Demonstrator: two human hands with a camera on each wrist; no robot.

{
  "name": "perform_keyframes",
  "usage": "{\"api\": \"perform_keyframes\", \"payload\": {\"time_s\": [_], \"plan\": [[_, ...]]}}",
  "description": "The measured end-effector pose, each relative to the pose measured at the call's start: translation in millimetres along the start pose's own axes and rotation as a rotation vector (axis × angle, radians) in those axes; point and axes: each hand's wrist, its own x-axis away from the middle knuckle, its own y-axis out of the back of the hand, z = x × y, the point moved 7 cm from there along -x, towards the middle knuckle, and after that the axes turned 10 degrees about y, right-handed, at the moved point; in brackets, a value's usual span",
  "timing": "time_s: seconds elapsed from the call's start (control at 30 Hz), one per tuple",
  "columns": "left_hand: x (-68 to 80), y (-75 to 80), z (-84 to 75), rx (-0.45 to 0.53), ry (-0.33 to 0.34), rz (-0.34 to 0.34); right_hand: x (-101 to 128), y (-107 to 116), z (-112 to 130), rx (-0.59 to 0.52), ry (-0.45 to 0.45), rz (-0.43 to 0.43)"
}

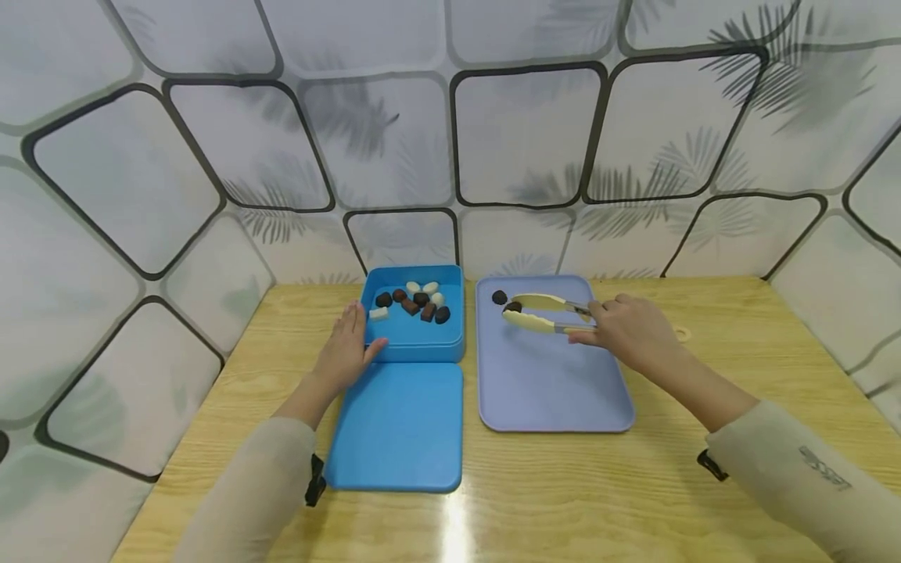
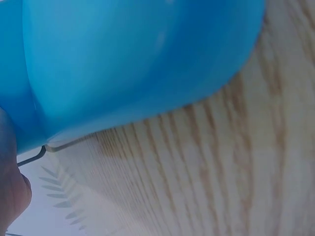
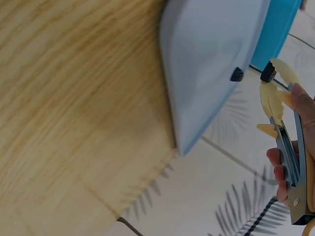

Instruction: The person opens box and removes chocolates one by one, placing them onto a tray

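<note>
My right hand (image 1: 629, 332) grips yellow-tipped tongs (image 1: 533, 322) above the far part of a lavender tray (image 1: 549, 399). Between the tong tips is a dark chocolate (image 1: 515, 307), also seen in the right wrist view as a dark piece (image 3: 267, 72). A second dark chocolate (image 1: 499, 297) lies on the tray just left of the tips. My left hand (image 1: 343, 352) rests against the left side of a blue box (image 1: 422, 338), fingers straight and thumb at its near rim. Several brown, dark and white chocolates (image 1: 410, 306) lie inside the box.
A flat blue lid (image 1: 397, 430) lies on the wooden table (image 1: 549, 493) in front of the box. The tray stands close to the box's right side. Behind the table hangs a patterned cloth (image 1: 528, 141), which also closes in the left and right sides.
</note>
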Motion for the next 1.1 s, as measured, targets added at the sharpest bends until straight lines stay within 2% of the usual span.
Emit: {"api": "perform_keyframes", "payload": {"time_s": [0.17, 0.33, 0.47, 0.77, 0.93, 1.1], "plan": [[-0.8, -1.1, 1.4, -0.003, 0.006, -0.001, 2.5, -15.1, -2.7, 0.008, -0.020, 0.033], [1.4, 2.5, -2.2, 0.036, -0.013, -0.031, 1.6, -28.6, -2.6, -0.009, -0.036, 0.078], [1.6, 1.5, -2.9, 0.020, -0.013, -0.015, 3.8, -34.8, -0.4, -0.031, -0.048, 0.124], [1.8, 0.4, -1.9, -0.019, 0.021, 0.001, 5.6, -37.2, 0.5, -0.059, -0.068, 0.116], [2.0, 0.4, -2.7, -0.009, 0.015, -0.005, 8.1, -37.8, -4.1, -0.083, -0.096, 0.131], [1.1, -1.2, 0.1, -0.012, 0.025, -0.004, 9.6, -36.0, -5.6, -0.076, -0.099, 0.081]]}}
